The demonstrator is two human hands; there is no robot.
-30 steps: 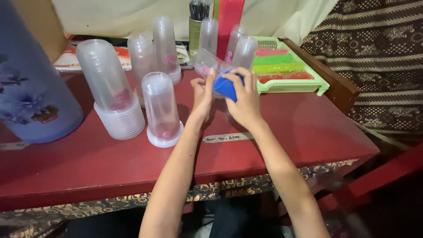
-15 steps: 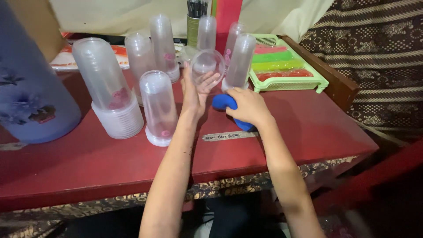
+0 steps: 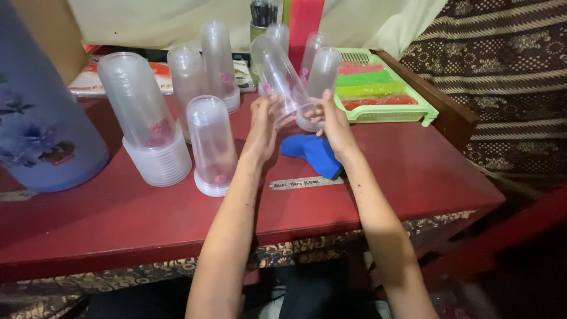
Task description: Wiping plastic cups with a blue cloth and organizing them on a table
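Two hands, left (image 3: 261, 121) and right (image 3: 332, 118), gripping one clear plastic tumbler (image 3: 282, 82) above red desk (image 3: 413, 171). Blue cloth (image 3: 316, 155) beneath. Best held firmly by both ends, clear of neighbouring stacks (image 3: 150, 127).

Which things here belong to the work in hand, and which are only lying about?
In hand:
- clear plastic cup, held tilted above the table by left hand and right hand
- blue cloth, on the red table under the hands
- upturned cup stacks

Lying about:
- green tray of coloured strips
- blue flowered jug
- pen holder
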